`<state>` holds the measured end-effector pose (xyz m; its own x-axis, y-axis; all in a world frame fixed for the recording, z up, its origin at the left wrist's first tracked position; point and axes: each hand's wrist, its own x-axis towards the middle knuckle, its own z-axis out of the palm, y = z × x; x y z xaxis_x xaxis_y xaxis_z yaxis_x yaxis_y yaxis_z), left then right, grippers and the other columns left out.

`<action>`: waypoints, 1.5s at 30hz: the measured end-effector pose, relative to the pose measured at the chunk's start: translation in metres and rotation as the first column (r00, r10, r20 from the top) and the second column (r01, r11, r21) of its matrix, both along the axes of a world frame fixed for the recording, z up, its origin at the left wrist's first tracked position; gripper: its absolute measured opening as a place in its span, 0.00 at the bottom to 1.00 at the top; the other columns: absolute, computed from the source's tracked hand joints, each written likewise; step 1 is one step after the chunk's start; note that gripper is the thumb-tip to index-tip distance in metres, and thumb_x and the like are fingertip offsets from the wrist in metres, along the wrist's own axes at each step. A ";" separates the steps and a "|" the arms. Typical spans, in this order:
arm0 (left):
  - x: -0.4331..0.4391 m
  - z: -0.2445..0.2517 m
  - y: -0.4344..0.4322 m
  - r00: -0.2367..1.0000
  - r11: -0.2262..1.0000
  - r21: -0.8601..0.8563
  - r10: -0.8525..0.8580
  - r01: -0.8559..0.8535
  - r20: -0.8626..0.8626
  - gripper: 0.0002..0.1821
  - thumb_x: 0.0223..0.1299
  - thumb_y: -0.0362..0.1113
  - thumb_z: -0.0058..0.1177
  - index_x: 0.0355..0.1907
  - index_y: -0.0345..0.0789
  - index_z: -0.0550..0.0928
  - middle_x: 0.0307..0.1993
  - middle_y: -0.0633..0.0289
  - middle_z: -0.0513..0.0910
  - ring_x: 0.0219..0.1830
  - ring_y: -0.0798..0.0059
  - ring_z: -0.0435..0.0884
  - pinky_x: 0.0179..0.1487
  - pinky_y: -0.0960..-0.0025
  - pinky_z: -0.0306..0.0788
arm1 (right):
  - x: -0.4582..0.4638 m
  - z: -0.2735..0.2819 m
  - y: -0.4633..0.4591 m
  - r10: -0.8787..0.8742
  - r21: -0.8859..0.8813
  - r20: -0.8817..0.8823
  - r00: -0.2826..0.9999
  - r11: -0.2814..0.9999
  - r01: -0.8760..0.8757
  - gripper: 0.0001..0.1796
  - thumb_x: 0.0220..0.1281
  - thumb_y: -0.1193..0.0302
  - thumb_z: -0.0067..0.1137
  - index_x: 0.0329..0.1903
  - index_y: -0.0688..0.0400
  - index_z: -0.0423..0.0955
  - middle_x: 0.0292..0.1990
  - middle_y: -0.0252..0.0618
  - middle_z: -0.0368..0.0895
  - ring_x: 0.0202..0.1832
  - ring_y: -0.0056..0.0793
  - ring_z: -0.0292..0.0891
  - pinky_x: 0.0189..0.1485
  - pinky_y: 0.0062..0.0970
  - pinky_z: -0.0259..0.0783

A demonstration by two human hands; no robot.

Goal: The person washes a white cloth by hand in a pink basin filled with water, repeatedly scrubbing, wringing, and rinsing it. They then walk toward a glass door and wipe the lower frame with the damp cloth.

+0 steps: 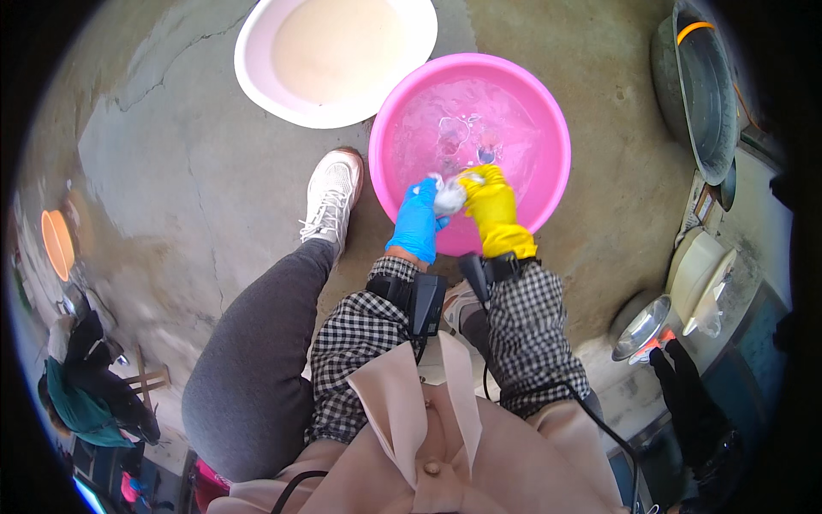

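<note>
A pink plastic basin [556, 122] with water and some suds in it stands on the floor before me. Over its near side, my left hand [414, 218] in a blue glove grips a wet white cloth [449, 198]. My right hand [491, 202], in a yellow rubber glove, closes on the other end of the same cloth, which is bunched between both hands. Motion blurs the cloth, so its shape is hard to make out. Dark devices are strapped at both wrists over checked sleeves.
A white basin [257, 70] of cloudy water stands against the pink one at the upper left. A large grey tub [713, 103], a cream basin [690, 263] and a metal bowl [642, 324] are along the right. An orange basin [58, 244] and a seated person [90, 392] are far left.
</note>
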<state>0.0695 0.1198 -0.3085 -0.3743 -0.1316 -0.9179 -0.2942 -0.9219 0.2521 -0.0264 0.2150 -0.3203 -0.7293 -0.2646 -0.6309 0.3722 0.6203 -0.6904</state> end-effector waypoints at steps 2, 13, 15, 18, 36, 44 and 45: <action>-0.001 0.003 -0.004 0.999 0.999 -0.045 0.000 0.001 0.032 0.26 0.64 0.53 0.46 0.61 0.46 0.66 0.58 0.63 0.69 0.54 0.66 0.70 0.55 0.57 0.63 | -0.011 -0.019 0.011 -0.174 0.099 -0.085 0.981 0.978 0.182 0.09 0.58 0.68 0.56 0.40 0.58 0.74 0.27 0.38 0.79 0.22 0.30 0.75 0.23 0.27 0.71; 0.004 0.003 -0.004 0.999 0.998 0.048 -0.049 0.048 0.023 0.40 0.60 0.57 0.49 0.70 0.49 0.51 0.67 0.62 0.57 0.64 0.57 0.60 0.59 0.53 0.58 | -0.011 -0.041 0.025 -0.070 0.395 0.355 0.932 0.915 -0.083 0.12 0.54 0.69 0.61 0.40 0.59 0.75 0.34 0.41 0.81 0.30 0.31 0.79 0.29 0.29 0.74; -0.001 0.008 0.002 0.997 0.993 0.095 -0.078 0.076 0.021 0.40 0.59 0.58 0.49 0.70 0.49 0.51 0.68 0.60 0.55 0.64 0.55 0.59 0.61 0.48 0.56 | -0.019 -0.016 0.021 0.071 0.226 0.301 0.951 0.963 -0.144 0.10 0.53 0.72 0.62 0.38 0.58 0.74 0.31 0.38 0.80 0.24 0.24 0.77 0.21 0.23 0.72; -0.011 0.024 0.006 0.985 0.964 0.203 -0.163 0.172 -0.061 0.42 0.57 0.63 0.48 0.70 0.49 0.50 0.69 0.56 0.51 0.67 0.53 0.54 0.64 0.40 0.50 | -0.031 0.047 0.018 0.225 0.119 0.243 0.944 0.959 -0.259 0.10 0.53 0.71 0.62 0.38 0.59 0.75 0.28 0.36 0.80 0.26 0.24 0.76 0.24 0.24 0.71; -0.091 0.168 -0.027 0.822 0.772 0.347 -0.374 0.532 -0.429 0.20 0.64 0.50 0.48 0.47 0.36 0.77 0.46 0.56 0.81 0.50 0.60 0.77 0.60 0.57 0.65 | -0.005 0.317 0.044 0.635 0.170 -0.658 0.404 0.648 -0.742 0.10 0.47 0.73 0.63 0.35 0.61 0.78 0.34 0.42 0.80 0.35 0.33 0.76 0.39 0.29 0.69; -0.088 0.207 -0.025 0.797 0.834 -0.060 -0.543 0.548 -0.265 0.14 0.67 0.38 0.41 0.50 0.34 0.74 0.43 0.53 0.80 0.41 0.62 0.81 0.37 0.61 0.77 | -0.028 0.310 0.071 0.292 -0.220 -0.380 0.878 0.893 -0.392 0.10 0.49 0.72 0.63 0.36 0.61 0.78 0.36 0.40 0.80 0.36 0.30 0.76 0.40 0.27 0.70; -0.086 0.209 -0.026 0.789 0.827 -0.121 -0.561 0.550 -0.249 0.14 0.66 0.38 0.41 0.50 0.34 0.73 0.42 0.54 0.80 0.39 0.64 0.81 0.36 0.63 0.77 | -0.033 0.306 0.072 0.224 -0.220 -0.311 0.924 0.928 -0.299 0.10 0.50 0.72 0.63 0.37 0.61 0.77 0.36 0.40 0.80 0.36 0.29 0.76 0.40 0.26 0.70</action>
<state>-0.0170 0.0937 -0.0996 -0.6188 0.1393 -0.7731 -0.6700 -0.6073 0.4269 -0.0594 0.2872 -0.0141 -0.7455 -0.5960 -0.2983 -0.0069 0.4544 -0.8908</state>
